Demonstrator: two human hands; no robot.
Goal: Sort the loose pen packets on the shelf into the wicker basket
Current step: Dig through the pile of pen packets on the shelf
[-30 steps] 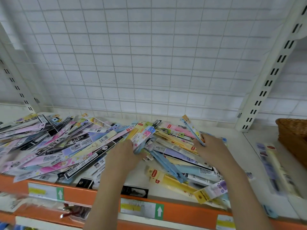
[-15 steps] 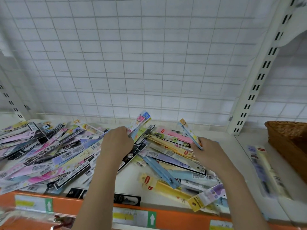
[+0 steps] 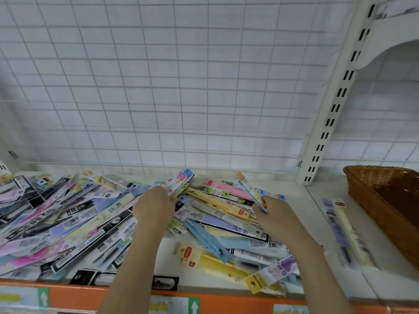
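Gripping one flowery packet (image 3: 179,181) angled toward upper right, left hand (image 3: 154,209), right hand (image 3: 275,215) pinching one blue packet (image 3: 250,191) slanting upper left, one wicker basket (image 3: 385,200) far right.

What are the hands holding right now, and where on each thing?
Left hand grips a flowered pen packet near its lower end. Right hand pinches a thin blue packet at its lower end. Both packets point up and away.

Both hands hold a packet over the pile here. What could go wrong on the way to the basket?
1. Packets overhang the shelf's orange front edge; a passing forearm could knock them off.
2. The left hand grips its floral packet by one end, so it may slip.
3. The right hand must cross to the wicker basket, past two loose packets.
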